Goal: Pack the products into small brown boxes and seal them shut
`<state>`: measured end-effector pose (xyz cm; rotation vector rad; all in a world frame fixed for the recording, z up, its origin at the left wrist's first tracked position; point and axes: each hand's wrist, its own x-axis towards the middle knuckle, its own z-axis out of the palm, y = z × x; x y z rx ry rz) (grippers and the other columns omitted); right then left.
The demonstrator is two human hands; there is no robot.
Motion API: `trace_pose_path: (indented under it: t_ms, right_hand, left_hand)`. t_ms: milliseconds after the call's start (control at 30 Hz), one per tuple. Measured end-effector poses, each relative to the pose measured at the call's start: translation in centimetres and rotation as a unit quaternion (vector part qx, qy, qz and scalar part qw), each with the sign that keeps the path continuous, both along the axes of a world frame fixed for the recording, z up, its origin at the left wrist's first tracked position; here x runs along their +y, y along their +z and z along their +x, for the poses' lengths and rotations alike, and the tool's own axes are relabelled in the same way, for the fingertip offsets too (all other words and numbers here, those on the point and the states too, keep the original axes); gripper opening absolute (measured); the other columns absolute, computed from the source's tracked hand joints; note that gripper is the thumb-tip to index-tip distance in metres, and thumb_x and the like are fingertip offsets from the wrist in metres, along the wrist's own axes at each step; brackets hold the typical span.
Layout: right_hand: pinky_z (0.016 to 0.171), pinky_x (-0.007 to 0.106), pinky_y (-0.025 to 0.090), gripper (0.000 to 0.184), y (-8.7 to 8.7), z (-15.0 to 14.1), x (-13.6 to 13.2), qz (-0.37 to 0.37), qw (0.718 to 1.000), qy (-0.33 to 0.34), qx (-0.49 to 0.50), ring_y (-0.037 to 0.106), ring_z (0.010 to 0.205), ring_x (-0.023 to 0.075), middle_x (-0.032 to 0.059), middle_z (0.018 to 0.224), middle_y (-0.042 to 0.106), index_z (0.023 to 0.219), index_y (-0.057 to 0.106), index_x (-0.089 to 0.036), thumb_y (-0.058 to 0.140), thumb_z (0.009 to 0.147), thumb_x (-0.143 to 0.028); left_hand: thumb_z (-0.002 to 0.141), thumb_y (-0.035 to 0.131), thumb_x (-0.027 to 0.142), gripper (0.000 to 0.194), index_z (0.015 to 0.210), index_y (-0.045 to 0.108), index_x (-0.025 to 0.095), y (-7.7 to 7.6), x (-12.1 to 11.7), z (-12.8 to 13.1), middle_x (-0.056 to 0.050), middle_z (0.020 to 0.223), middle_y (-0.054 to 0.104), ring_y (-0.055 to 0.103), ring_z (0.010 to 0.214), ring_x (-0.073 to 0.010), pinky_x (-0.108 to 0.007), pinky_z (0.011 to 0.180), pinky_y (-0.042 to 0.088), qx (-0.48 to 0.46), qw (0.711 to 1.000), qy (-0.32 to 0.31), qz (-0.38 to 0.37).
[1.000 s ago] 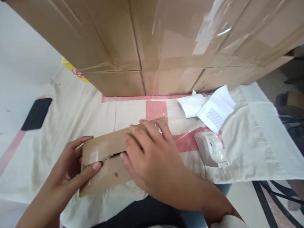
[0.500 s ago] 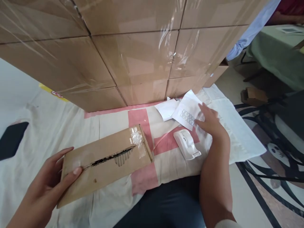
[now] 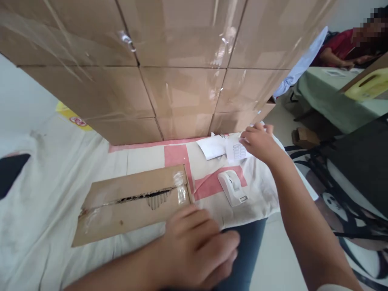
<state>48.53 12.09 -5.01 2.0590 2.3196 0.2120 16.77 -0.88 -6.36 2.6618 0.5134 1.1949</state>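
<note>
My right hand (image 3: 259, 141) pinches a white paper sheet (image 3: 235, 152) printed with rows of small outlined shapes, tilted up at the foot of the box stack. Another white paper (image 3: 210, 147) lies just left of it. My left hand (image 3: 201, 246), blurred, has loosely curled fingers and nothing visible in them; it is in front of the cardboard box (image 3: 106, 218). That long, flat box lies on the cloth with a torn dark slit along its top and clear tape at its right end. A white tape dispenser (image 3: 232, 188) sits between the box and my right forearm.
A tall stack of taped cardboard boxes (image 3: 182, 93) rises at the back. A yellow pack (image 3: 72, 117) shows at its left, and a dark phone-like slab (image 3: 12, 171) at the left edge. A person (image 3: 339, 52) sits behind a green-covered table (image 3: 321, 87) at right.
My left hand has let go of the cardboard box and moved right. My right hand went from the box to the papers and has taken hold of the printed sheet, lifting it.
</note>
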Motion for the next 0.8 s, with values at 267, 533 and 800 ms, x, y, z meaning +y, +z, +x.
trace_pose_path:
  t_ms: [267,533,800]
  right_hand:
    - [0.071,0.039,0.044,0.033,4.3,-7.2,-9.6,0.272,0.911,-0.149,0.271,0.06,0.075,0.0265,0.0048,0.075,0.067,0.094,0.069,-0.023,0.053,0.1,-0.051]
    - [0.065,0.034,0.052,0.024,4.9,-11.3,-11.3,-0.006,0.94,-0.001,0.341,0.067,0.077,0.0228,0.0013,0.091,0.073,0.119,0.068,-0.029,0.057,0.101,-0.041]
    - [0.08,0.036,0.057,0.016,4.4,-10.9,-9.5,-0.132,0.924,0.185,0.307,0.068,0.086,0.0216,0.005,0.096,0.068,0.109,0.063,-0.024,0.054,0.097,-0.018]
  left_hand:
    - [0.085,0.07,0.016,0.016,0.074,0.059,0.021,-5.2,7.0,3.2,0.005,0.063,0.052,0.047,0.055,-0.0115,-0.029,0.049,0.032,-0.039,0.975,-0.098,0.194]
    - [0.098,0.061,0.033,0.024,0.113,0.056,0.014,-4.4,4.1,2.5,-0.004,0.083,0.066,0.062,0.073,-0.0163,-0.029,0.065,0.051,-0.225,0.968,0.034,-0.108]
    - [0.101,0.058,0.047,0.035,0.114,0.053,0.015,-3.8,3.4,2.6,-0.005,0.088,0.07,0.07,0.079,-0.0165,-0.026,0.058,0.05,-0.103,0.972,0.149,-0.147]
